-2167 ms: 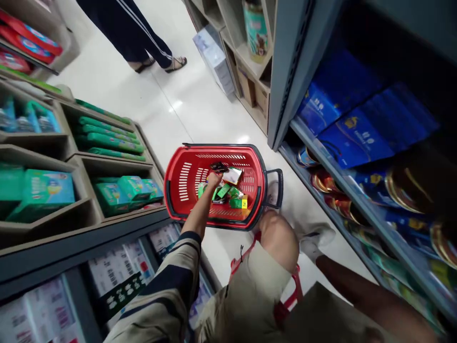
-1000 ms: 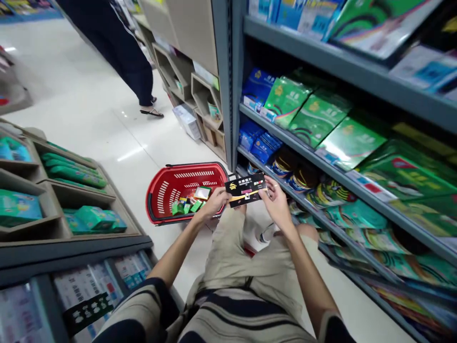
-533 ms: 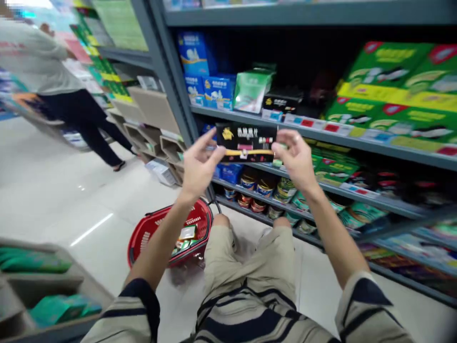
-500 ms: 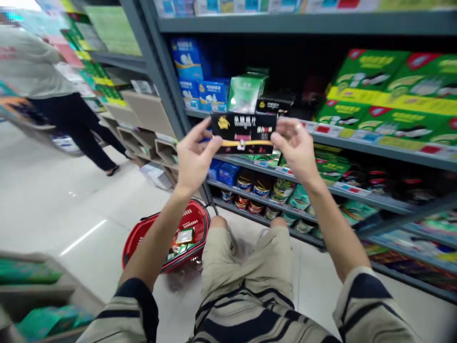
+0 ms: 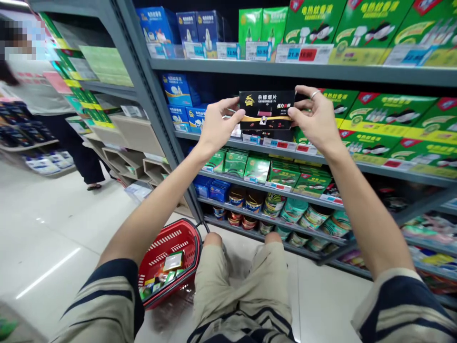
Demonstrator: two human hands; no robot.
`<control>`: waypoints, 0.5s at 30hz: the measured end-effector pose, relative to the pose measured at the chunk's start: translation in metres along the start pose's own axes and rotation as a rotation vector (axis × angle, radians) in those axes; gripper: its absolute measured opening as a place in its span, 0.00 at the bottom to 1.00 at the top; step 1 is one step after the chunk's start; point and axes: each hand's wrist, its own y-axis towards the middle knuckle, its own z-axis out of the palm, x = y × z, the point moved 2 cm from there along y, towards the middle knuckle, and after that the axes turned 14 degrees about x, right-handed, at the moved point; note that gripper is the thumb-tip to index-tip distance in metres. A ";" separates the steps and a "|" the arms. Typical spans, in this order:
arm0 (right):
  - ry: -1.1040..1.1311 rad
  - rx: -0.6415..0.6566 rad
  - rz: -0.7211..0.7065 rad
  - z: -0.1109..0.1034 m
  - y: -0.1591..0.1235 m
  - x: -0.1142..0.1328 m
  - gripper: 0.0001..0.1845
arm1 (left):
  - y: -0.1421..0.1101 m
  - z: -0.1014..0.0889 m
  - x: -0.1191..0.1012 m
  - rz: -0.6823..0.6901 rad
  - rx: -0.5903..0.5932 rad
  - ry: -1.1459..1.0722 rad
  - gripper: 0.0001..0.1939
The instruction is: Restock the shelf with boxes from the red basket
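A flat black box (image 5: 266, 110) with a gold logo, white lettering and a yellow band is held up level before the shelves, its printed face toward me. My left hand (image 5: 222, 123) pinches its left end, thumb on the front. At the right end, my right hand (image 5: 316, 119), with a ring on one finger, grips it the same way. Both hands' fingertips are partly hidden behind the box. Behind it, the middle shelf carries blue boxes (image 5: 180, 90) on the left and green boxes (image 5: 389, 112) on the right.
A red shopping basket (image 5: 167, 238) with several small packages stands on the floor left of my knees. Lower shelves hold green packets (image 5: 235, 162) and round tins (image 5: 254, 201). A grey shelf post (image 5: 143, 85) rises at the left. Another person (image 5: 53, 109) is in the aisle.
My view has tilted up, bringing the upper shelf's boxes and price tags into sight. Both hands still hold the black box, now higher and slightly further right in the picture.
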 end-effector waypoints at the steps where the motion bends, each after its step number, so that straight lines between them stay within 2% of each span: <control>1: -0.049 -0.012 0.030 0.003 0.009 -0.009 0.38 | 0.015 0.002 0.010 -0.029 0.008 -0.004 0.32; 5: -0.257 -0.102 0.159 0.017 0.054 -0.051 0.35 | 0.072 0.013 0.049 -0.100 0.045 0.041 0.25; 8: -0.343 -0.154 0.214 0.024 0.086 -0.081 0.34 | 0.103 0.028 0.071 -0.119 0.061 0.062 0.24; 12: -0.314 -0.222 0.320 0.026 0.119 -0.111 0.33 | 0.131 0.055 0.094 -0.209 0.016 0.117 0.25; 15: -0.272 -0.317 0.439 0.029 0.137 -0.130 0.33 | 0.158 0.075 0.112 -0.298 0.054 0.156 0.27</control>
